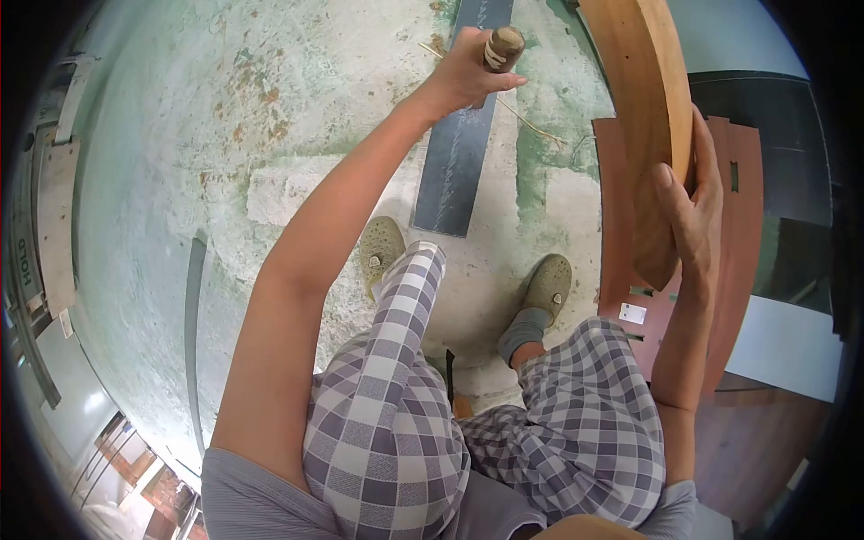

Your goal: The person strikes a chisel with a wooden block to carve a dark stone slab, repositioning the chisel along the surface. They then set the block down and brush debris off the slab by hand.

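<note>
My left hand [468, 76] is closed around a wooden-handled tool [505, 45]. The handle's round end points up at me and pale wrapping circles it; the working end is hidden below my fist. Under that hand a dark grey strip [454, 171], with a ragged pale line along its middle, lies on the floor. My right hand [697, 211] grips the near end of a long curved wooden board [650, 99], thumb on its broad face and fingers along the far edge. The board rises out of the top of the view.
Reddish-brown panels [733, 216] lie at the right, partly under the board, beside dark and white sheets [783, 346]. A thin grey strip [193, 333] stretches along the floor at left. My feet in olive clogs [547, 292] flank the dark strip's near end.
</note>
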